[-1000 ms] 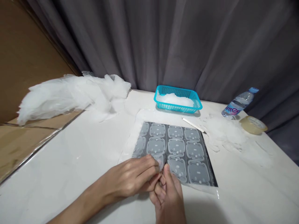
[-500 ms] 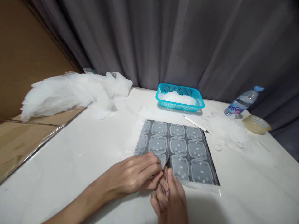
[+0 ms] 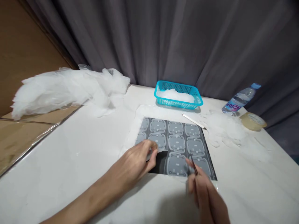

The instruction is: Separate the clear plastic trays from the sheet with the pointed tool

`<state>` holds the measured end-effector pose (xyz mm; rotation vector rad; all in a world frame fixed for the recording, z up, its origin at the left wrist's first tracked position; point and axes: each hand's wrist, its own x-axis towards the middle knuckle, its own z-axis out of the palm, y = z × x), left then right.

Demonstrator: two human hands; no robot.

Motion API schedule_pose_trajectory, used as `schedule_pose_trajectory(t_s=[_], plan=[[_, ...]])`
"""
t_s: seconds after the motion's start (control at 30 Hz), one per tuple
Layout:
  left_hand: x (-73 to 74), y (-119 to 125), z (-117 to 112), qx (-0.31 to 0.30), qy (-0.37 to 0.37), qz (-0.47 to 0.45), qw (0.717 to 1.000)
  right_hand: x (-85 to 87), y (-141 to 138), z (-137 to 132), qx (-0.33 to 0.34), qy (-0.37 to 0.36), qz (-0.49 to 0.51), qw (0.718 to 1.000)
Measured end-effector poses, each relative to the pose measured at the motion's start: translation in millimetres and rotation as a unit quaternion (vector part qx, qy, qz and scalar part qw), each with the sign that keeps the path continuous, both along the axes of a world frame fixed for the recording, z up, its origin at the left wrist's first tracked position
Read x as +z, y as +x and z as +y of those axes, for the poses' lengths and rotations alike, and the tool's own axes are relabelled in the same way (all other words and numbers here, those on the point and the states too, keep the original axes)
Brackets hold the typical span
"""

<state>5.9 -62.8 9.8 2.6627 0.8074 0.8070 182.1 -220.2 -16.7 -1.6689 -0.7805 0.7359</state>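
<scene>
A dark sheet [image 3: 161, 163] printed or laid with rows of grey rounded-square pieces lies on the white table. My left hand [image 3: 140, 157] is closed in a pinch over its left part, gripping a translucent film [image 3: 149, 154] lifted from the sheet. Beside that hand a bare black patch shows at the sheet's near edge. Over the near right pieces, my right hand [image 3: 205, 189] is closed around a thin dark pointed tool [image 3: 193, 164] that looks like tweezers. Motion blurs this hand, and the tool's tip is close above a grey piece [image 3: 200, 165].
Behind the sheet stands a turquoise basket [image 3: 178, 104] with white film in it. A white-handled knife or stick [image 3: 192, 120], loose film scraps [image 3: 230, 129], a tape roll [image 3: 253, 121] and a water bottle [image 3: 240, 99] are at right. Film heaps [image 3: 70, 88] lie on cardboard [image 3: 35, 130] at left.
My right hand has moved away to the right with the tool. My left hand has drawn slightly up and left, and a black patch of the sheet is now exposed.
</scene>
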Motion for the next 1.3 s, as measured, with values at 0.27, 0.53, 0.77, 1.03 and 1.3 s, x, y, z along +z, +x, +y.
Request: schedule_pose_trajectory(t_s=[0.27,0.53,0.77,1.03,1.3], plan=[[-22.2,8,1,0.009,-0.006,0.011,1.0,-9.3,41,26,0.09,0.099,-0.4,0.907],[-13.3,17,6,-0.057,0.127,0.041,0.989,-6.1,18,38,0.063,0.091,-0.361,0.926],[-12.6,15,3,-0.078,-0.013,0.038,0.996,7.8,29,39,0.038,0.121,-0.356,0.926],[-11.0,-6,10,-0.138,-0.015,0.009,0.99,-0.7,30,44,0.136,0.143,-0.379,0.904],[-1.1,-11,6,-0.16,0.03,-0.013,0.987,-7.8,22,42,0.143,0.067,-0.357,0.921]])
